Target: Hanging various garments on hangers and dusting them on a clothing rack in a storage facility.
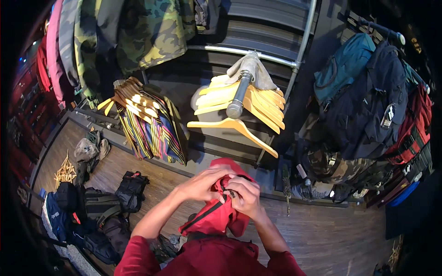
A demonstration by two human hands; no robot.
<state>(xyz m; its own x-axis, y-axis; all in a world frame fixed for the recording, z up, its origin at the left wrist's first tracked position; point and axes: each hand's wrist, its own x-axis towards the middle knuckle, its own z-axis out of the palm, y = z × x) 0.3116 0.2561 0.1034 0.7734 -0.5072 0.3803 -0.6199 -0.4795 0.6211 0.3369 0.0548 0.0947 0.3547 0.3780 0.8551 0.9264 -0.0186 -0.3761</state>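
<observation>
A red zippered garment [207,218] is bunched up in front of my chest, with a dark zip line running slantwise across it. My left hand [205,185] grips its upper part, fingers bent over the fabric. Close beside it, my right hand [244,195] pinches the cloth near a dark edge. Both hands are closed on the garment and nearly touch. Folds and fingers hide exactly what lies between the fingertips. Just beyond them, a bare wooden hanger [230,123] hangs below the end of a metal rail [238,99].
More wooden hangers [262,108] and a grey cloth [252,69] are on that rail. Striped garments [152,124] and camouflage jackets [161,32] hang to the left. Backpacks [363,101] hang at right. Several dark bags [101,207] and loose hangers [66,171] lie at lower left.
</observation>
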